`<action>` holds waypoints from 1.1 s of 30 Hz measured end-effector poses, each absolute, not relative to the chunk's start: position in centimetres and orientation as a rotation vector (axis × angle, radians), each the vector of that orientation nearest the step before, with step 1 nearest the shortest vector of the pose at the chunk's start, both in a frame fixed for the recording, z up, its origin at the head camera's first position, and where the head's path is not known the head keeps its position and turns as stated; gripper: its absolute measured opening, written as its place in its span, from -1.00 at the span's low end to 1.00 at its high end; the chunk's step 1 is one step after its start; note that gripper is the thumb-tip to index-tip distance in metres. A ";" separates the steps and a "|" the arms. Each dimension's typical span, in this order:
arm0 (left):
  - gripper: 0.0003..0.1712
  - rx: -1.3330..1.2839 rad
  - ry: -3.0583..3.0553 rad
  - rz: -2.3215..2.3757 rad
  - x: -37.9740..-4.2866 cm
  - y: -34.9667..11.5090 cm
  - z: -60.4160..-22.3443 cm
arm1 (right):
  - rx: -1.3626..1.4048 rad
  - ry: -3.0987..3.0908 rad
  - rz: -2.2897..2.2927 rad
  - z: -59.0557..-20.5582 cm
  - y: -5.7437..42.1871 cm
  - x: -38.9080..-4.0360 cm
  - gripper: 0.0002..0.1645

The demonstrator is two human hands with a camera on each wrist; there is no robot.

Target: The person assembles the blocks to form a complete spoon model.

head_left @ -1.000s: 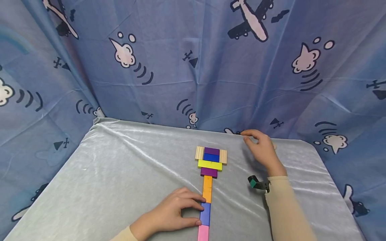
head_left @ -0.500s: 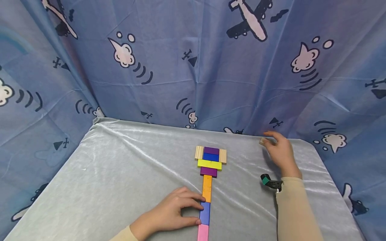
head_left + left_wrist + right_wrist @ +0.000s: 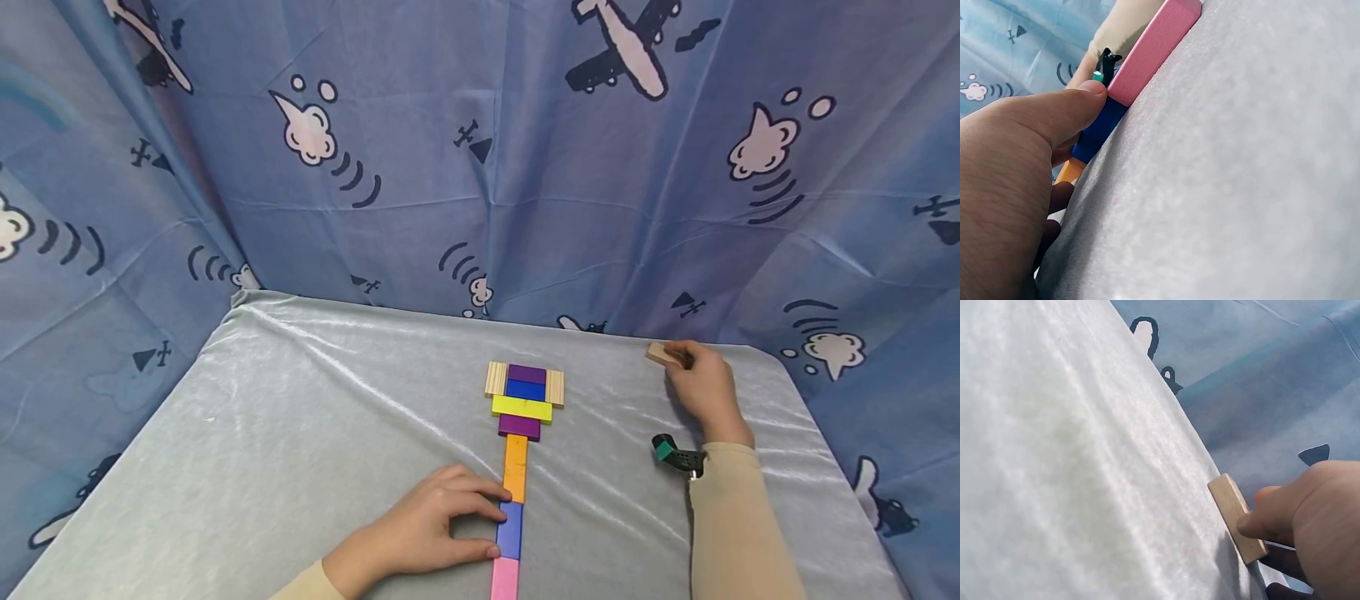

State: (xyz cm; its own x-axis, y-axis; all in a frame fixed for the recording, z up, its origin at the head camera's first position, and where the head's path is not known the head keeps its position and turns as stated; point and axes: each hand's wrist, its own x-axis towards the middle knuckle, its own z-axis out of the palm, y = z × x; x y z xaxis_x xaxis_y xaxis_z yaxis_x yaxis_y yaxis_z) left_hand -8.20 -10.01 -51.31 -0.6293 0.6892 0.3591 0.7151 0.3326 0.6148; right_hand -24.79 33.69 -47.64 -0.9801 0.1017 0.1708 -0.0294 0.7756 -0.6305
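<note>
At the table's back right, my right hand [image 3: 705, 387] pinches a plain wooden block [image 3: 657, 353]. In the right wrist view its thumb presses the near face of this block [image 3: 1230, 503], which touches the cloth. My left hand [image 3: 431, 527] rests beside a column of blocks, its fingertips touching the left side of a blue block [image 3: 510, 531]. Its thumb lies near where that block meets a pink block [image 3: 506, 578]. Beyond the blue one runs an orange block [image 3: 515, 468], then a purple block [image 3: 519, 428] and a yellow block [image 3: 522, 409] laid crosswise.
Past the yellow block, a dark blue block [image 3: 525, 390] and another purple block [image 3: 527, 373] lie between two plain wooden blocks, one a left wooden block [image 3: 496, 379]. Grey cloth covers the table [image 3: 322, 433]. A blue printed curtain [image 3: 420, 167] hangs behind its back edge.
My right hand has moved right along the back edge to the loose wooden block and now pinches it. The left hand and the block column have stayed put.
</note>
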 end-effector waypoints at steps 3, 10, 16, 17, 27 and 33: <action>-0.64 -1.336 -2.556 -1.204 -8.3 -9.9 -51.3 | -0.050 -2.776 0.963 -47.7 33.9 -24.7 -0.53; -0.63 -1.330 -2.577 -1.215 -8.3 -9.8 -51.2 | -0.049 -2.771 0.943 -47.7 34.1 -24.7 -0.55; -0.64 -1.322 -2.551 -1.214 -8.1 -9.8 -51.2 | -0.052 -2.773 0.951 -47.5 33.9 -24.8 -0.57; -0.65 -1.321 -2.546 -1.213 -8.1 -9.8 -51.2 | -0.051 -2.775 0.957 -47.5 33.8 -24.8 -0.57; -0.65 -1.323 -2.541 -1.217 -8.1 -9.9 -51.2 | 0.084 -2.766 1.036 -46.4 32.2 -25.2 -0.59; -0.65 -1.330 -2.545 -1.209 -8.1 -9.9 -51.2 | 0.246 -2.705 1.043 -45.7 30.5 -25.2 -0.67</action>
